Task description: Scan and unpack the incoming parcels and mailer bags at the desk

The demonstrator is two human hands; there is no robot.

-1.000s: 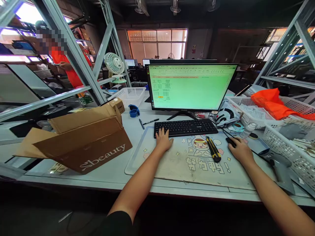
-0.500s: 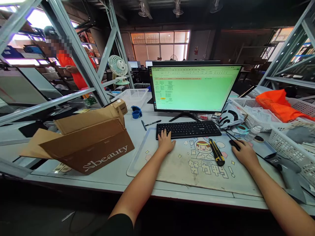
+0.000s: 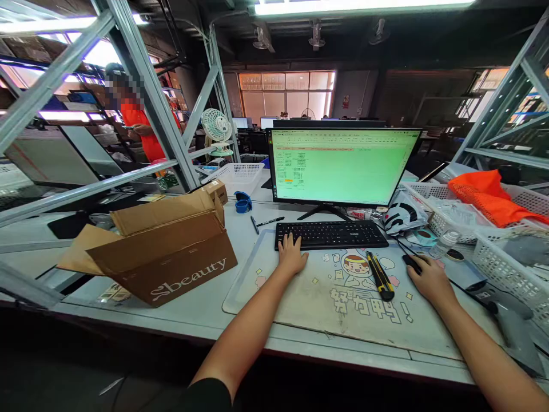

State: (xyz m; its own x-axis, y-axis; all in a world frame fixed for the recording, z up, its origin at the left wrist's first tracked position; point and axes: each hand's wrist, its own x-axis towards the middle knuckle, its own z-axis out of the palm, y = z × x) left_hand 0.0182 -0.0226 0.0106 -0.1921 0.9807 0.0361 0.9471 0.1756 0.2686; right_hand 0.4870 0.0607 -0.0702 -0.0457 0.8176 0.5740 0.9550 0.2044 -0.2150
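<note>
Head view. Your left hand (image 3: 292, 257) lies at the left end of the keyboard (image 3: 338, 236), its fingers apart and resting on the keys; the rest of the keyboard extends to the right of your fingertips. Your right hand (image 3: 432, 281) is curled over the mouse (image 3: 412, 263), whose dark front end shows beneath your fingers, beyond the keyboard's right end. Between your hands, nearer the right, a yellow-and-black knife (image 3: 380, 277) lies on the printed mat (image 3: 295, 312). The monitor (image 3: 355, 171) stands behind the keyboard, showing a spreadsheet. On the desk (image 3: 193, 317), well to the left of your left hand, sits a cardboard box (image 3: 175, 260) with raised flaps. A grey scanner (image 3: 517, 335) lies just right of your right forearm.
</note>
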